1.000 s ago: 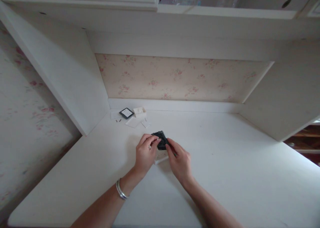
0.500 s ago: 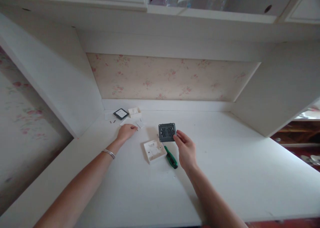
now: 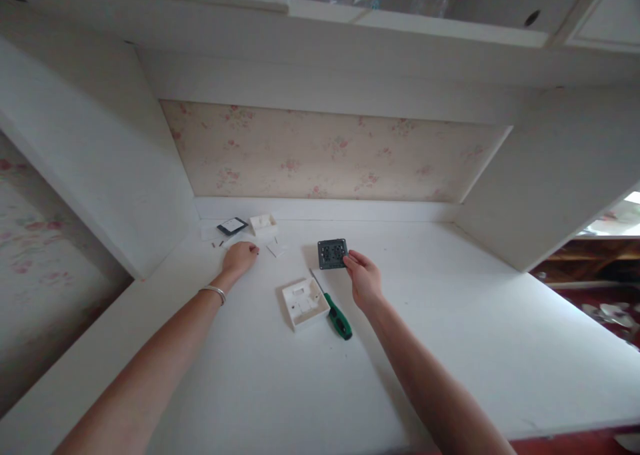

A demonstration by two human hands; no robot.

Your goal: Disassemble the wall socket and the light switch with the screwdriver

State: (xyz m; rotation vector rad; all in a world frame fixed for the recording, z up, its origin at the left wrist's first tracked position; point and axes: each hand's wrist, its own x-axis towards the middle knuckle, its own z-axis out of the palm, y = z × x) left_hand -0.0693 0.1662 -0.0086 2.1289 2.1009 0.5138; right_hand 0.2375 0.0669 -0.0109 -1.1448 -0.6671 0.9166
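Between thumb and fingers, my right hand (image 3: pixel 365 276) grips a dark grey square wall socket (image 3: pixel 331 255) by its right edge, raised above the table. My left hand (image 3: pixel 240 258) is closed in a pinch at the back left, and whatever its fingers hold is too small to make out. A white square mounting box (image 3: pixel 304 303) lies open side up between my arms. Against its right side rests a screwdriver (image 3: pixel 340 322) with a green and black handle, its thin shaft pointing away from me.
Behind my left hand lie a dark-framed square plate (image 3: pixel 233 226), a second white box (image 3: pixel 263 225) and a few small screws (image 3: pixel 217 244). A small white piece (image 3: pixel 277 248) is right of that hand. Cabinet side panels (image 3: pixel 555 175) flank the white tabletop (image 3: pixel 450 322).
My left hand has drawn slightly left, away from the small white piece. The socket in my right hand sits a little further back and tilts differently. The view has shifted slightly.
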